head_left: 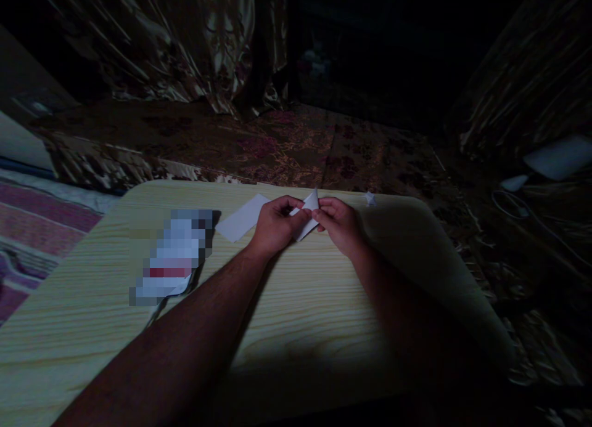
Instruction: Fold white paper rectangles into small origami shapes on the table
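Between my two hands is a small piece of white paper (309, 209), folded so that one corner points up and away from me. My left hand (276, 223) is closed on its left side, thumb on top. From the right, my right hand (340, 223) pinches the same paper, its thumb near the left thumb. Part of the paper is hidden under the fingers. Beside my left hand, a flat white sheet of paper (243, 219) lies on the table. A little white folded paper piece (370, 198) sits near the far edge, beyond my right hand.
The pale wood-grain table (296, 310) has rounded far corners. On its left lies a blurred-out phone-like object (173, 257), a cable at its near end. Patterned cloth (287, 137) is behind the table, a striped cover (50, 211) at left. A white object with a cord (559, 159) is at right.
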Tool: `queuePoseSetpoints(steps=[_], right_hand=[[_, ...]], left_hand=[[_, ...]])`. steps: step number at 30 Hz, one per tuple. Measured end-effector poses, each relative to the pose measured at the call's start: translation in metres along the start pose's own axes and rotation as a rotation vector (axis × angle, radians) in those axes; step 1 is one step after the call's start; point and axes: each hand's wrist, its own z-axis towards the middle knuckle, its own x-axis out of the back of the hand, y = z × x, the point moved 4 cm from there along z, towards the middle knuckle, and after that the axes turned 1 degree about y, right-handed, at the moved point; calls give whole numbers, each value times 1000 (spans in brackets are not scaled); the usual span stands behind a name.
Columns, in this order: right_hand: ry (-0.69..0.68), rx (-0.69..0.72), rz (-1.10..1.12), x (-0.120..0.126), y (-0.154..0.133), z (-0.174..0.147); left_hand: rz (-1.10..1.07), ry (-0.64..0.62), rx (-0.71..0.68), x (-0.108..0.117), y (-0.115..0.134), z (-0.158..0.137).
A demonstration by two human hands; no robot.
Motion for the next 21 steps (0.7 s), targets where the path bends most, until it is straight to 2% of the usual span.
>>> queuePoseSetpoints(steps=[10, 17, 21], right_hand=[[-31, -22, -15, -1, 2, -1], [45, 73, 31, 0, -9, -3], [21, 52, 47, 0, -5, -1]], left_hand=[[17, 64, 2, 4, -2, 2], [60, 20, -15, 1, 4, 0], [70, 28, -34, -1, 4, 0]])
